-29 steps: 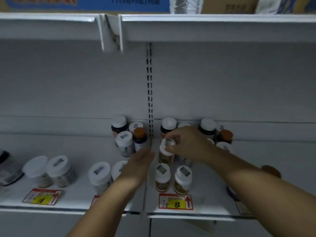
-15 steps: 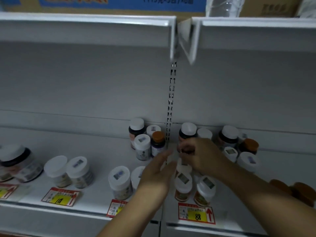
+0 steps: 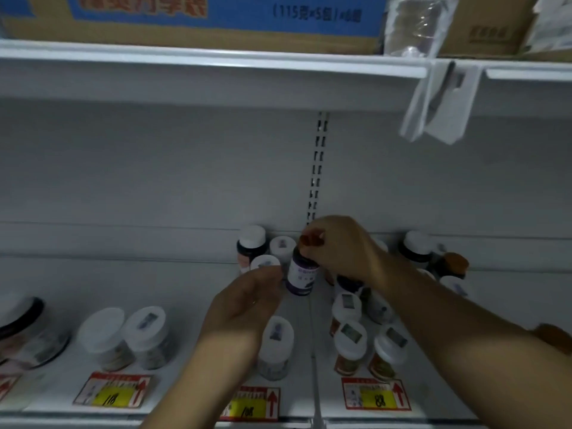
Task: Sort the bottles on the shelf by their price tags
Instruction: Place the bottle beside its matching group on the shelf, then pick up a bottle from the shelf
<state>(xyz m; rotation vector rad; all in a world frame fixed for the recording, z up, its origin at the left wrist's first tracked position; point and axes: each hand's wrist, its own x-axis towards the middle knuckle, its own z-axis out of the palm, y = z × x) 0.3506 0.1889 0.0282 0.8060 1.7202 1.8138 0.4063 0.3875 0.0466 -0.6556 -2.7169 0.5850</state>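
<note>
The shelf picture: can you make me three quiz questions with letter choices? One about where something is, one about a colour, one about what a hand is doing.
1. Where is the 88 tag?
A. right of the 108 tag
B. left of the 18 tag
C. on the top shelf

2. What colour is the held bottle's cap?
A. green
B. orange
C. blue

3. What does the right hand do?
A. hangs idle
B. lies flat on the shelf
C. grips the purple bottle by its cap

Answers: A, the 88 tag is farthest right; B, orange shows between the fingers; C, the fingers curl round the cap.

bare forearms, sleeveless, thin ring (image 3: 253,302)
</note>
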